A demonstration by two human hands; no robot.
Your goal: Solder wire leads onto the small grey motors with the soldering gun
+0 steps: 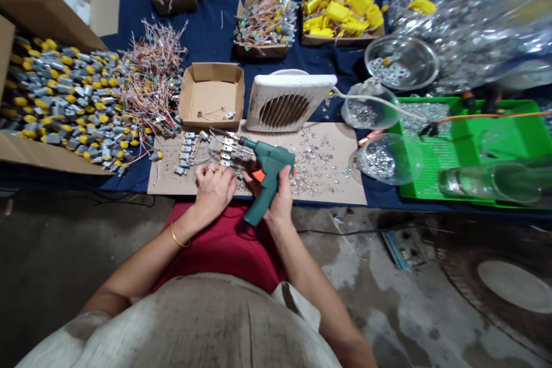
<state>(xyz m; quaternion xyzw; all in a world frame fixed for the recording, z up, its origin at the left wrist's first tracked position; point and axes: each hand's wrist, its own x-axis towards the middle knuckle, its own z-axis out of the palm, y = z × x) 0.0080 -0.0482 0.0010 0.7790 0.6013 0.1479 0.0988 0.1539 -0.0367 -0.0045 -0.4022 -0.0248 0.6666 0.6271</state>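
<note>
Pale streaked fabric shirt point(207, 322), right hand point(281, 202) gripping dark-green pistol-shaped plastic tool point(269, 169) over flat tan cardboard sheet point(340, 184), left hand point(215, 188) curled nearby, its grip unclear, navy-blue tablecloth point(211, 23) beneath, stained grey concrete floor point(86, 230).

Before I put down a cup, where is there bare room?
Mostly bare: blue cloth between the two motor boxes, and the back half of the carton beside the fan. Crowded: the cardboard around left hand and right hand, and the right end, with steel bowl and green tray.
</note>
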